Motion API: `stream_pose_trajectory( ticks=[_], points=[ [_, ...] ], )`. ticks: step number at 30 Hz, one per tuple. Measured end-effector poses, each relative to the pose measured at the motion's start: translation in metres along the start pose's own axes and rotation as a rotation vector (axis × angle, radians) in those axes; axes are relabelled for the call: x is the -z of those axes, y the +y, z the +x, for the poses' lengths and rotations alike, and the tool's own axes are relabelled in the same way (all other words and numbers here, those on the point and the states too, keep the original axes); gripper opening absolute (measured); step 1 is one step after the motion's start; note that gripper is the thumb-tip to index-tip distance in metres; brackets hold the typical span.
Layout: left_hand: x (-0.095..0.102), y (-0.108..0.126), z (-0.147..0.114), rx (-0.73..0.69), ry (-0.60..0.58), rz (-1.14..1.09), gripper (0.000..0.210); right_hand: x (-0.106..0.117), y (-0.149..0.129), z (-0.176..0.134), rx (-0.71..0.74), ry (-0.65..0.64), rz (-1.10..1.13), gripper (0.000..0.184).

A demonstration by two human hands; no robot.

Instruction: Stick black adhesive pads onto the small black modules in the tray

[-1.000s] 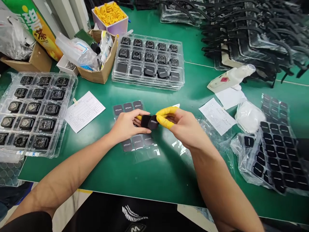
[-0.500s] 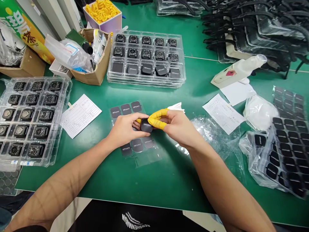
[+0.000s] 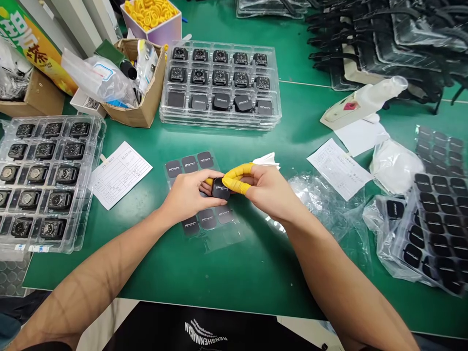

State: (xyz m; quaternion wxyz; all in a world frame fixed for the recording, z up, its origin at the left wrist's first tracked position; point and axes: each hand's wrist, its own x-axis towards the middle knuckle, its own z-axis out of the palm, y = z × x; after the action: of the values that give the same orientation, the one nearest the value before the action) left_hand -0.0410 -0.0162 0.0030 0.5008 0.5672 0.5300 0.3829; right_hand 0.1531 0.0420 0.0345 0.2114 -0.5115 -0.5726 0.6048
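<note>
My left hand (image 3: 186, 195) grips a black square watch case (image 3: 220, 188) by its edges, the face with a white "HiFuture" print turned up. Yellow finger cots cover the thumb and forefinger of my right hand (image 3: 252, 183), which are closed at the case's upper right corner. Whether they also pinch a film there is too small to tell. Beneath both hands lies a clear sheet of dark printed screen stickers (image 3: 190, 163), partly hidden by them. A folded white cloth or tissue (image 3: 266, 160) shows just behind my right hand.
Clear trays of watch cases stand at the back (image 3: 220, 122) and left (image 3: 82, 204). Paper slips (image 3: 120, 175), a cardboard box (image 3: 148, 109), a tub of yellow finger cots (image 3: 151, 14), a white bottle (image 3: 361, 102), crumpled plastic film (image 3: 325, 209) and sticker sheets (image 3: 438, 209) surround the work spot.
The view has shifted slightly. Both hands keep almost the same pose on the watch case, which looks tilted a little differently, its print showing more clearly.
</note>
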Motion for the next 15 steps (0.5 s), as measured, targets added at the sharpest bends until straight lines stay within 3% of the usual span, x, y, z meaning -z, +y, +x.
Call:
stream_pose_trajectory(
  ticks=[10,15],
  points=[
    [-0.0002,-0.0022,-0.0002,-0.011,0.012,0.021,0.055,-0.0018,0.0003,0.0007,0.014,-0.008,-0.006,0.033],
    [-0.0004,-0.0004,-0.0002,0.006,0.018,0.016,0.055,-0.0038,0.0007,-0.0040,0.097,0.029,-0.156,0.040]
  ],
)
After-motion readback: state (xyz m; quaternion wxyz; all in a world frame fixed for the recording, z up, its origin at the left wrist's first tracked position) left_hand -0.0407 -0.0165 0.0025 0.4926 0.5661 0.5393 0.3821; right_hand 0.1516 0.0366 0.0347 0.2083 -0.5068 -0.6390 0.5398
